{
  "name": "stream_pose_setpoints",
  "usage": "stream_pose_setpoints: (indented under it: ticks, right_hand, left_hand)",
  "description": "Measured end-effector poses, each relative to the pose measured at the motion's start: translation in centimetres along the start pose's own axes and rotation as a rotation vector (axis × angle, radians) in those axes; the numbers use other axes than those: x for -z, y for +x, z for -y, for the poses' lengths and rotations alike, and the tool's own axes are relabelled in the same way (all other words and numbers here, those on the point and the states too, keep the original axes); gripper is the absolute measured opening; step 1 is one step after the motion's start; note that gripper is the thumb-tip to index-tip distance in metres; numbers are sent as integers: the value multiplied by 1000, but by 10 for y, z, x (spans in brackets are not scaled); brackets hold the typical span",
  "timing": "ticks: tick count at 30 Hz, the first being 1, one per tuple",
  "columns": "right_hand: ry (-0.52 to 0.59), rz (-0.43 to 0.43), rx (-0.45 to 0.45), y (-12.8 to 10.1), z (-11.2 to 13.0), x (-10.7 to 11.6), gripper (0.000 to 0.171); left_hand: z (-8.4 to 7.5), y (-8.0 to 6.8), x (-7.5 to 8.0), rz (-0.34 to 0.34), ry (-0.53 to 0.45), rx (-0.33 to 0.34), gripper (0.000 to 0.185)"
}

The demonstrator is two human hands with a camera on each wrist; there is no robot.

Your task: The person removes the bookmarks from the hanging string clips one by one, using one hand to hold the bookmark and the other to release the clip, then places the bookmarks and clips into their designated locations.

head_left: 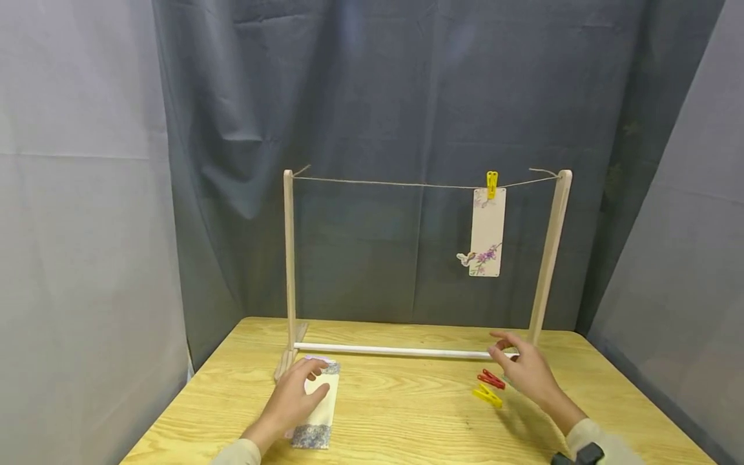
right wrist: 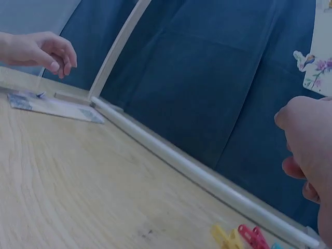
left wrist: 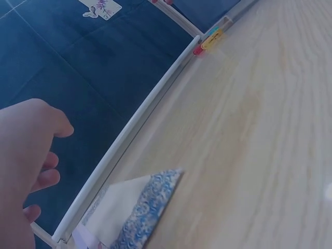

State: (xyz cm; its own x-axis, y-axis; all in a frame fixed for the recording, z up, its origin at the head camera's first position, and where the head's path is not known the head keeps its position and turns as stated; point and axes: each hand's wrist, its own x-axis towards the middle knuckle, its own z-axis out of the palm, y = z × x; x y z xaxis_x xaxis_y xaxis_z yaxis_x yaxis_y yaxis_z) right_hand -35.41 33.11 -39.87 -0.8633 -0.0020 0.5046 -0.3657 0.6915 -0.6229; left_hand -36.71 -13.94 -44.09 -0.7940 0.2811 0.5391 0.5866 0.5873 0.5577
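My left hand (head_left: 294, 397) hovers over a cream card with a blue-grey patterned band at each end (head_left: 321, 413), its fingers loosely bent and holding nothing. A lilac edge shows beneath that card. On the right, my right hand (head_left: 527, 372) is above the table with thumb and fingers apart, nothing between them. Just left of it lie a red clothespin (head_left: 491, 379) and a yellow clothespin (head_left: 487, 396); a teal clothespin (right wrist: 276, 246) is mostly hidden by the hand in the head view. Another yellow clothespin (head_left: 492, 185) pins a flowered bookmark card (head_left: 487, 226) to the string.
A wooden frame stands across the table's back, with a left post (head_left: 290, 258), a right post (head_left: 549, 258) and a white bottom bar (head_left: 401, 351). A thin string (head_left: 378, 183) runs between the post tops. Dark curtain (head_left: 360, 116) hangs behind, with pale sheets on both sides.
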Motion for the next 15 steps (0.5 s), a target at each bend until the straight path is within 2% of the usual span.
stream_pose_setpoints:
  ticks: [7, 15]
  right_hand:
    - [46, -21, 25, 13, 9, 14, 41]
    - [36, -81, 46, 29, 26, 29, 43]
  left_hand:
    - [-4, 17, 0, -11, -61, 11, 28]
    - [-12, 29, 0, -15, -100, 29, 28]
